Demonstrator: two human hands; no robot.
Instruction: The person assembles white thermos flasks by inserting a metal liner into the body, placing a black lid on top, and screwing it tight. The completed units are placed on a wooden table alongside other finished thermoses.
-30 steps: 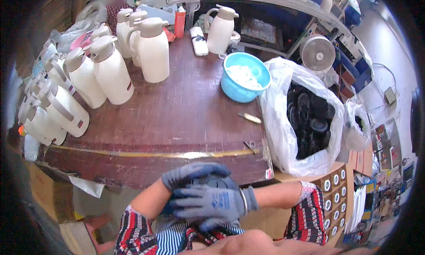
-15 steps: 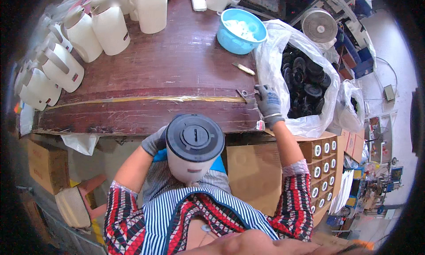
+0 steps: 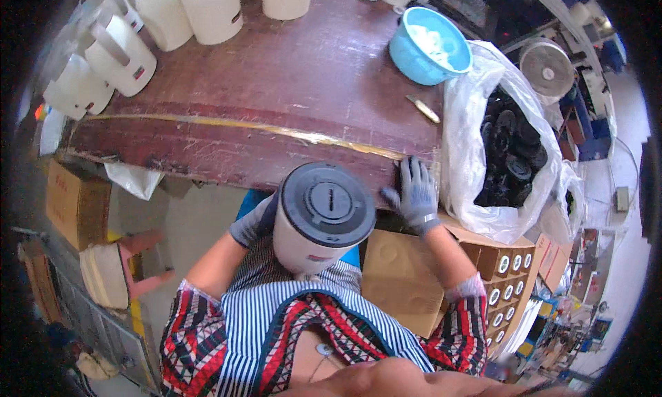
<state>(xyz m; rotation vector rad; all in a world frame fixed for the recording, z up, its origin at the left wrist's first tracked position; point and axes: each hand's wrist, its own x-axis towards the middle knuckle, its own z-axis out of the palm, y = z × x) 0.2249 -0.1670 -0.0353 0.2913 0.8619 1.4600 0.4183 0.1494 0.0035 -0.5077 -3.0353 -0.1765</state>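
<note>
A white jug point(image 3: 303, 253) with a dark grey round end point(image 3: 329, 204) facing up rests in my lap against the striped apron. The grey end has a raised central disc with a slot. My left hand point(image 3: 256, 222), in a grey glove, is wrapped round the jug's left side; part of its fingers is hidden behind it. My right hand point(image 3: 417, 196), also gloved, lies at the table's front edge to the right of the jug. Its fingers are stretched out and the thumb is apart; what lies under them is hidden. A light-handled knife point(image 3: 423, 109) lies beyond it.
Several white jugs point(image 3: 124, 56) stand at the table's point(image 3: 296, 73) left and back. A blue basin point(image 3: 417, 60) of white parts stands at the back right, beside a clear plastic bag point(image 3: 460, 135) of black parts. A divided carton point(image 3: 500, 293) stands below right, a stool point(image 3: 107, 276) at left.
The view has shifted, so the table things sit differently in it. My right hand has come back toward the table's front edge and nearer the jug. My left hand still holds the jug.
</note>
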